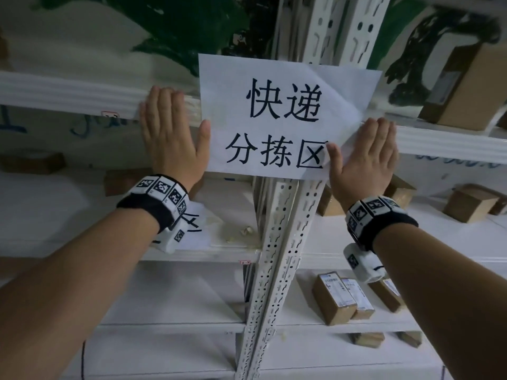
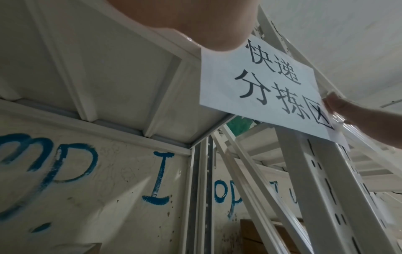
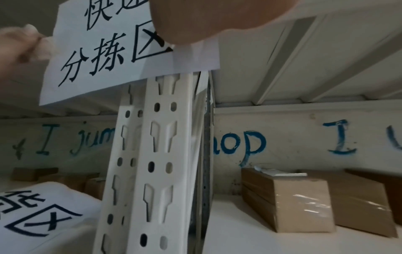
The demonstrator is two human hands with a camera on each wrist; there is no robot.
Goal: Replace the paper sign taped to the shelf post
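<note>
My left hand (image 1: 171,133) and right hand (image 1: 365,157) lay flat, grips released, pressing the sign (image 1: 279,116) by its edges against the post (image 1: 277,242).

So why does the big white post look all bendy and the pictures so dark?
Head view: the wide lens leans the shelf post sideways, though the paper sign stays sharp. Left wrist view: dim, with a blurry left hand up close. Right wrist view: the right hand is a soft blob.
</note>
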